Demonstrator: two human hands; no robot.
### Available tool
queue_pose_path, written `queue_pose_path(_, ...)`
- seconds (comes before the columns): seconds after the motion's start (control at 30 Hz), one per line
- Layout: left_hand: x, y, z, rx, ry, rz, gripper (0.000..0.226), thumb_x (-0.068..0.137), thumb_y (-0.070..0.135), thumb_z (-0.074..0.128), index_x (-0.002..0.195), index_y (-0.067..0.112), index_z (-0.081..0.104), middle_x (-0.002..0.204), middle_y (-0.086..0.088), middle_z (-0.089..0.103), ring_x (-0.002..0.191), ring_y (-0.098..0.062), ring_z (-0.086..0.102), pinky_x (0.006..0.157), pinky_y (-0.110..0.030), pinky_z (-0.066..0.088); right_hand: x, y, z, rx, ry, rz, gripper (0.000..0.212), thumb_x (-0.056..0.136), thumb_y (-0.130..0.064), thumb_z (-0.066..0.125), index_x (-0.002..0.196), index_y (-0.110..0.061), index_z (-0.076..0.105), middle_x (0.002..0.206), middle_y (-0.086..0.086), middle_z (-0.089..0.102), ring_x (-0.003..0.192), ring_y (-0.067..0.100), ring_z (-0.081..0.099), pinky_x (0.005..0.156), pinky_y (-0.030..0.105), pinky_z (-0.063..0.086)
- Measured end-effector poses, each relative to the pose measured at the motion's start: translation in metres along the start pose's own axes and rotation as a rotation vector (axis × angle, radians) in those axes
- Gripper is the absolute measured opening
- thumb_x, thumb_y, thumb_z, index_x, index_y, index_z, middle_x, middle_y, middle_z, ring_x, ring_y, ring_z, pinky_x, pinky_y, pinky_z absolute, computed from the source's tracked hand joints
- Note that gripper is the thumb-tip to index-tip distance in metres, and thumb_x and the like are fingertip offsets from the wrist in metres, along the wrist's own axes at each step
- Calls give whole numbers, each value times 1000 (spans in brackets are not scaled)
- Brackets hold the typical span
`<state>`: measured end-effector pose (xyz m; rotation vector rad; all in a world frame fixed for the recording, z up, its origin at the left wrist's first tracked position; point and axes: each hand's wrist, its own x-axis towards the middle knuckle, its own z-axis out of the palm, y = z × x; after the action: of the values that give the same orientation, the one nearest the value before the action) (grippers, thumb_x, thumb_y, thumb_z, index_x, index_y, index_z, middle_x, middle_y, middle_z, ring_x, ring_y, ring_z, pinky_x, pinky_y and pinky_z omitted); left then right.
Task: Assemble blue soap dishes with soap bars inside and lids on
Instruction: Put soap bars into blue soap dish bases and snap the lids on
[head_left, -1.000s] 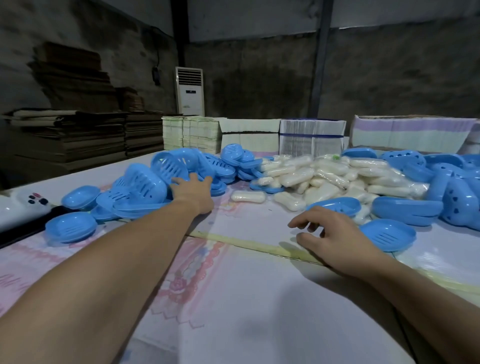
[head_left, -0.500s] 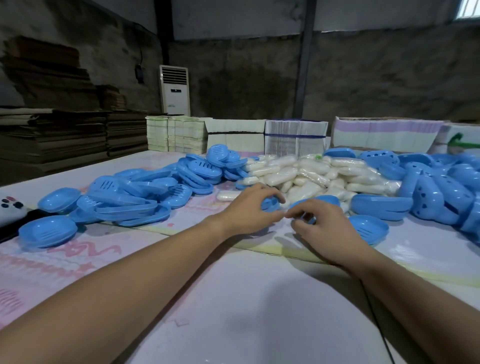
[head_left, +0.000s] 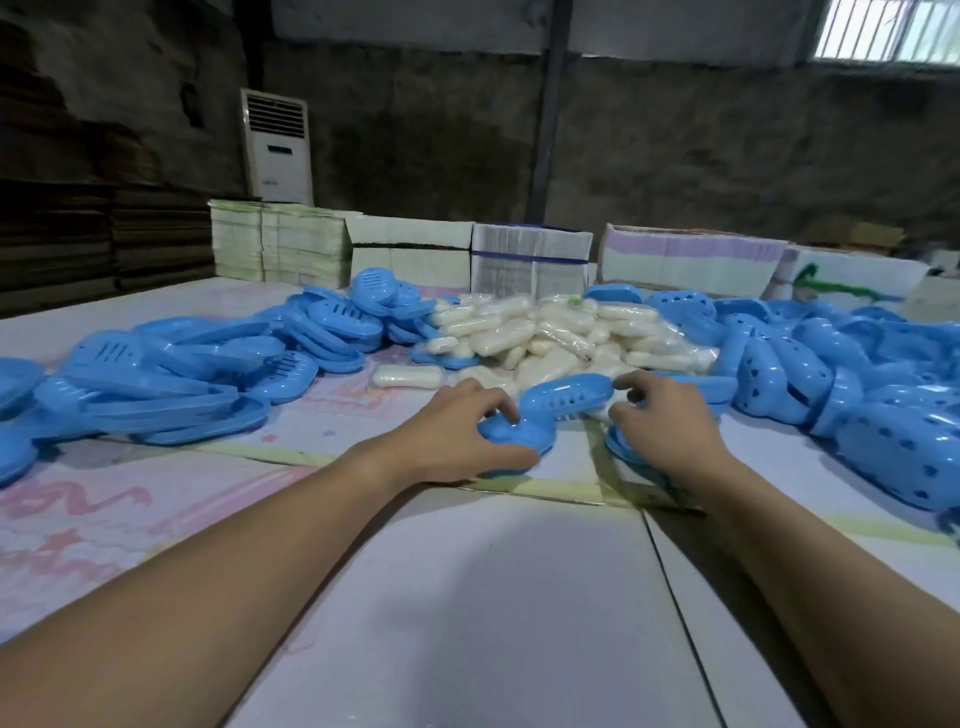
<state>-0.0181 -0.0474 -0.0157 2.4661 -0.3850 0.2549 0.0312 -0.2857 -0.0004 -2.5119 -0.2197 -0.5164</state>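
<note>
My left hand (head_left: 457, 434) grips a blue soap dish base (head_left: 511, 449) lying on the table, fingers on top and thumb under its near rim. A slotted blue insert (head_left: 563, 399) rises tilted from that base toward the right. My right hand (head_left: 662, 423) pinches the insert's raised right end with curled fingers. Just behind both hands lies a heap of wrapped white soap bars (head_left: 561, 332), with one loose bar (head_left: 408, 375) to its left. Another blue dish (head_left: 618, 448) peeks out beneath my right hand.
Slotted blue dish parts (head_left: 208, 364) are piled at the left and perforated blue parts (head_left: 857, 389) at the right. Bundles of flat cartons (head_left: 530, 260) line the table's far edge. A white air conditioner (head_left: 278, 145) stands behind them. The pale table top (head_left: 467, 597) stretches toward me.
My left hand left the blue pile at the left and came to the middle. Both hands now hold blue parts there, with the slotted insert raised between them. The view has tilted up.
</note>
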Motion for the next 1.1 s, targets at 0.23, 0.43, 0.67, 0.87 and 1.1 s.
queue_pose_path(0.23,-5,7,5,-169,-141,92,44,78,33,67,111,59,55,120,40,49,106,23,45,76,2,38,1,-3,2,-328,-210,75,48,89,-38,52,138,-38,51,138,6,53,133,35,33,106,55,32)
queue_pose_path(0.43,3,2,11,-154,-115,80,52,79,35,68,123,53,46,132,17,50,124,-1,38,97,-18,34,10,-9,5,-346,-307,20,55,92,-28,40,144,-45,39,152,1,37,136,35,26,109,62,23)
queue_pose_path(0.67,8,-5,9,-90,-37,23,59,73,52,77,122,46,44,117,18,52,115,-8,40,85,-20,38,17,-24,8,-359,-380,103,53,91,-50,26,138,-40,47,151,4,39,140,37,27,109,66,21)
queue_pose_path(0.87,8,-8,9,-100,-69,31,61,66,61,74,119,53,46,117,26,52,118,-6,45,104,-36,45,16,-6,-3,-425,-178,122,19,85,-45,55,85,-27,60,101,0,64,100,25,55,86,43,49)
queue_pose_path(1.1,4,-2,12,-144,-87,64,58,64,61,75,114,60,45,117,33,54,125,-5,46,106,-36,47,22,-5,1,-514,-174,150,26,86,-43,57,100,-23,47,108,7,60,107,31,51,93,49,45)
